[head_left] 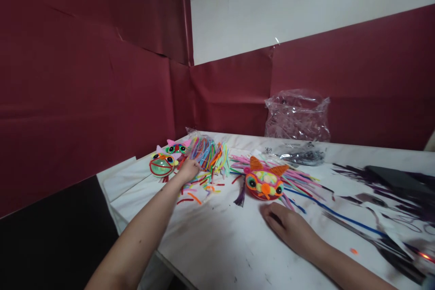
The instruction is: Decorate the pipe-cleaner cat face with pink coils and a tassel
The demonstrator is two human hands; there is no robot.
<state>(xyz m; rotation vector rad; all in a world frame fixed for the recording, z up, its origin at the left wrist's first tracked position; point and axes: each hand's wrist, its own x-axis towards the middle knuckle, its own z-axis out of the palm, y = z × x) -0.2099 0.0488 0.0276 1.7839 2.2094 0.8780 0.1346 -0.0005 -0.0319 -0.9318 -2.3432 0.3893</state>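
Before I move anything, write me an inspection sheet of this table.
Surface: white marbled table, dark marks near its front.
Job's things: orange-eared face in the middle; green-mouthed face and pink-eared face at left; bundle of coloured strips beside them.
Clutter: loose dark purple strips and a flat black object at right; clear plastic bag at the back.
Hands: left hand at the coloured strips, grip unclear; right hand loosely curled near the orange-eared face, nothing seen in it.
Cables: nothing seen that is surely a cable.
Surroundings: dark red wall covering, white wall above.
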